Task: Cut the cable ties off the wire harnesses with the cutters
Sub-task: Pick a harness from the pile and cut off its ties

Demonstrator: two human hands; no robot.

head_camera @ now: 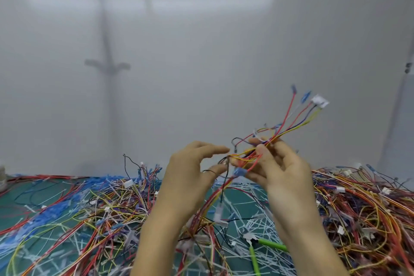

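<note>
My right hand (279, 169) holds a wire harness (289, 123) of red, yellow and blue wires up above the table, fingers curled round the bundle. Its white connector (320, 101) and blue terminals point up and right. My left hand (190, 170) is just left of the bundle with fingers spread and loosely bent; its fingertips are at the wires, and whether they touch is unclear. The green-handled cutters (257, 247) lie on the mat below my right forearm, in neither hand.
Heaps of coloured wire harnesses (363, 208) cover the green mat (20, 199) on the right and centre-left. Cut white cable ties (246, 199) litter the middle. Blue terminals (51, 213) pile at the left. A pale wall stands behind the table.
</note>
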